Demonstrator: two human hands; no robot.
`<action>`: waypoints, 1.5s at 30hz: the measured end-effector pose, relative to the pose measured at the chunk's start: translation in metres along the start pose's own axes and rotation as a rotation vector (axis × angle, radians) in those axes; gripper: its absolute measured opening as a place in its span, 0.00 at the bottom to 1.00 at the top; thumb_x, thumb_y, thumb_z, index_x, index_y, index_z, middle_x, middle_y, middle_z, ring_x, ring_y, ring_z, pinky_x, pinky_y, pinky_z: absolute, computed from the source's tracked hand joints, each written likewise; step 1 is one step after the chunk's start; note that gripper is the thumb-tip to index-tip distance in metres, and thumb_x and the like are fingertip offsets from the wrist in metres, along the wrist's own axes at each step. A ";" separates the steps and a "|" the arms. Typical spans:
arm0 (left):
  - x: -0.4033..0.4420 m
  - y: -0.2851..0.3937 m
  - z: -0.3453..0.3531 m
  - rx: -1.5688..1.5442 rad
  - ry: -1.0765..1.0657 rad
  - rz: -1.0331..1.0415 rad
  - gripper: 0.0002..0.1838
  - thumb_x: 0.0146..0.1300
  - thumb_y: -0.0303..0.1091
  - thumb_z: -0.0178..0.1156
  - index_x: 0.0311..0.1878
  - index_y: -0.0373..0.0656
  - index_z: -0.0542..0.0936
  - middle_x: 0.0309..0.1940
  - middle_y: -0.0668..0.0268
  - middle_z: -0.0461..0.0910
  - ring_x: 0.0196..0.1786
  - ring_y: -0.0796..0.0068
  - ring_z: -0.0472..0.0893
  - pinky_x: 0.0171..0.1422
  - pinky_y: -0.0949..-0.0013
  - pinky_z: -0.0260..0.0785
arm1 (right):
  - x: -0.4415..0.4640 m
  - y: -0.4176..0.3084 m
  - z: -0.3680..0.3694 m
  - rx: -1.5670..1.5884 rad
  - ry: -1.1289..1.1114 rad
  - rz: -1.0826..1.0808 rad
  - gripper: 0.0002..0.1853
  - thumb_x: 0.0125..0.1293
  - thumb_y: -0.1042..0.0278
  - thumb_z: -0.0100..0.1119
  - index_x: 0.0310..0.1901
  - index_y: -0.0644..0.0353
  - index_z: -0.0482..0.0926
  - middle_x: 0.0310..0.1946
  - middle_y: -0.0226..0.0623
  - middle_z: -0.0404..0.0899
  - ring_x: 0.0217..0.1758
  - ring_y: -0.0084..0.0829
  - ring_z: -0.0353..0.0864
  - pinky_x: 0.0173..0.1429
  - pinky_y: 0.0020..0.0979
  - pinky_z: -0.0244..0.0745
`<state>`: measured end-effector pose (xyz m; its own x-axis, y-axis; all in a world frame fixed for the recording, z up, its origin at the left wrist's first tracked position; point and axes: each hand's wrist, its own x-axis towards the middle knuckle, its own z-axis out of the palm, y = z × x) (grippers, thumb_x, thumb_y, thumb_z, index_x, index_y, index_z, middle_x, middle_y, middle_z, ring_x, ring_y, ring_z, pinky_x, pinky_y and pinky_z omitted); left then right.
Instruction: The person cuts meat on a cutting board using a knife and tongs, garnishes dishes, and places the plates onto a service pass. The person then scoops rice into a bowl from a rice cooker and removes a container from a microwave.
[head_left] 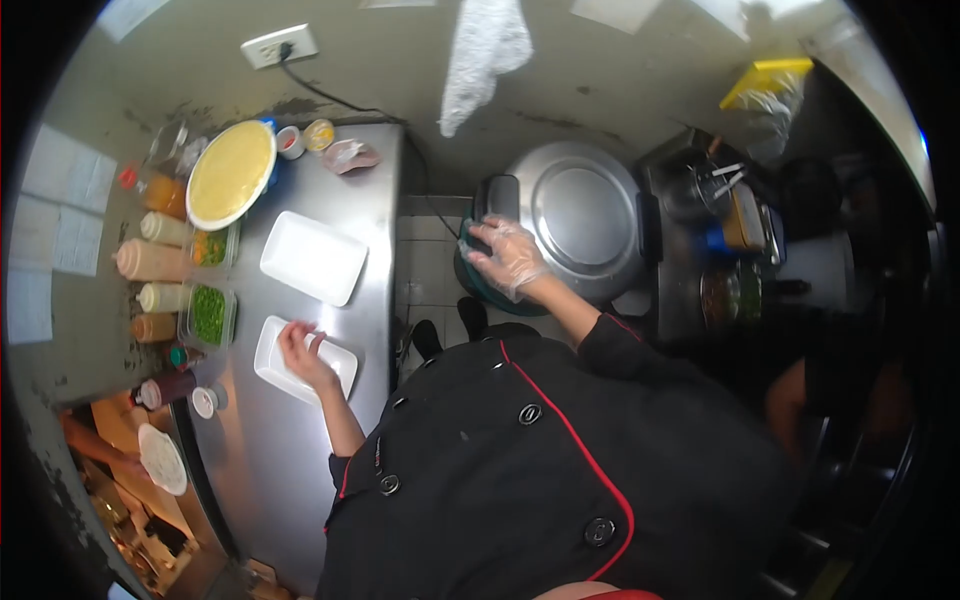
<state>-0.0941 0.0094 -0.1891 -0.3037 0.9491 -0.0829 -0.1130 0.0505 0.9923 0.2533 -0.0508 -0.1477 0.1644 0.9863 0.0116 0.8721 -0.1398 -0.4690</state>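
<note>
My left hand [306, 354], bare, hovers over or rests in a white rectangular dish [340, 372] on the steel counter; its fingers are loosely bent and apart, and I see nothing in them. A second white dish [314, 258] lies just beyond it. My right hand [510, 258] wears a clear plastic glove. Its fingers are spread beside the black handle [497, 198] of a large round pot with a metal lid [583, 215]. Whether the fingertips touch the handle I cannot tell.
Along the steel counter's [280, 470] left side stand squeeze bottles [150, 260], a tub of chopped greens [209, 315] and a large bowl of something yellow [232, 175]. A black cord [340, 103] hangs near the pot. At lower left, another person's hand [130, 464] is beside a white plate [163, 460].
</note>
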 end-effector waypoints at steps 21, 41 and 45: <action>-0.196 0.075 0.274 0.232 -2.171 0.265 0.14 0.59 0.32 0.57 0.20 0.34 0.74 0.13 0.60 0.70 0.18 0.77 0.69 0.25 0.69 0.61 | -0.136 0.047 -0.073 0.053 0.717 0.888 0.47 0.51 0.38 0.59 0.71 0.39 0.49 0.71 0.55 0.36 0.72 0.61 0.39 0.70 0.51 0.50; -0.064 -0.015 0.218 0.081 -1.567 0.098 0.25 0.70 0.47 0.45 0.22 0.39 0.72 0.16 0.70 0.70 0.20 0.83 0.68 0.23 0.80 0.58 | -0.530 0.263 -0.381 -0.632 1.300 1.529 0.16 0.50 0.58 0.65 0.30 0.64 0.81 0.33 0.49 0.81 0.40 0.45 0.81 0.46 0.39 0.75; -0.082 -0.060 0.167 0.131 -1.218 -0.177 0.22 0.69 0.44 0.46 0.22 0.40 0.71 0.17 0.70 0.70 0.19 0.83 0.67 0.22 0.79 0.57 | -0.533 0.314 -0.398 -0.453 1.256 1.425 0.20 0.46 0.54 0.65 0.27 0.68 0.80 0.32 0.56 0.80 0.40 0.49 0.80 0.48 0.39 0.74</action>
<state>0.0955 -0.0193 -0.2266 0.7917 0.5930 -0.1468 0.0535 0.1719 0.9837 0.6234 -0.6554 0.0506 0.7451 -0.4329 0.5074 -0.1726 -0.8599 -0.4803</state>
